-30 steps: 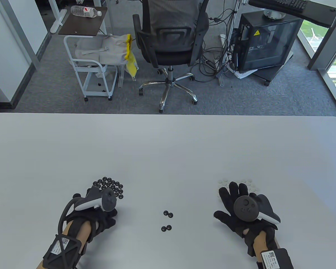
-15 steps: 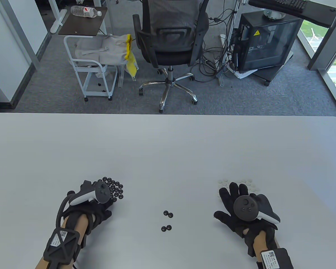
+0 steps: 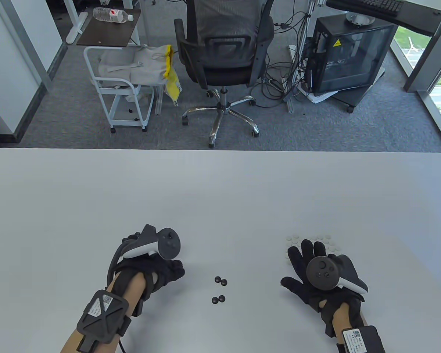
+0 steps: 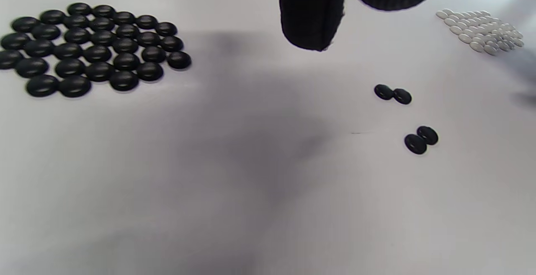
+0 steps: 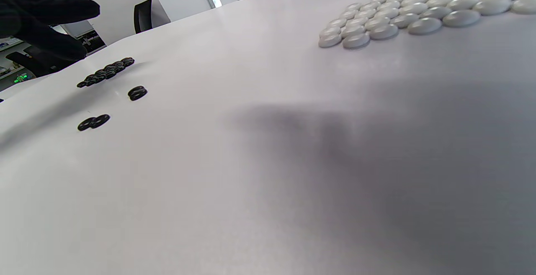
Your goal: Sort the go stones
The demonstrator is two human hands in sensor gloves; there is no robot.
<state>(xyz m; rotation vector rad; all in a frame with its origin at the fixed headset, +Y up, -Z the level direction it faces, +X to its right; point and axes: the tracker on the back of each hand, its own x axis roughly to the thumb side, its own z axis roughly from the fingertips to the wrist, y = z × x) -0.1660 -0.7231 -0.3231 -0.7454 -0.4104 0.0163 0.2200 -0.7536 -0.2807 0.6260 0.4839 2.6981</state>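
Several black Go stones lie packed in a cluster (image 4: 92, 49) on the white table; in the table view my left hand (image 3: 171, 270) and its tracker hide it. Two pairs of loose black stones (image 3: 221, 281) (image 3: 218, 299) lie mid-table, just right of that hand. The hand hovers with loosely curled fingers (image 4: 312, 15) and holds nothing. A cluster of white stones (image 3: 316, 241) sits at the right. My right hand (image 3: 303, 257) lies flat with spread fingers, its fingertips over the near edge of the white cluster.
The table (image 3: 220, 198) stretches wide and bare beyond the stones. Past its far edge stand an office chair (image 3: 224, 47), a white cart (image 3: 121, 88) and a computer case (image 3: 349, 51) on the floor.
My left hand has moved right and slightly up, from beside the black cluster toward the loose black stones. The right hand and the stones have not moved.
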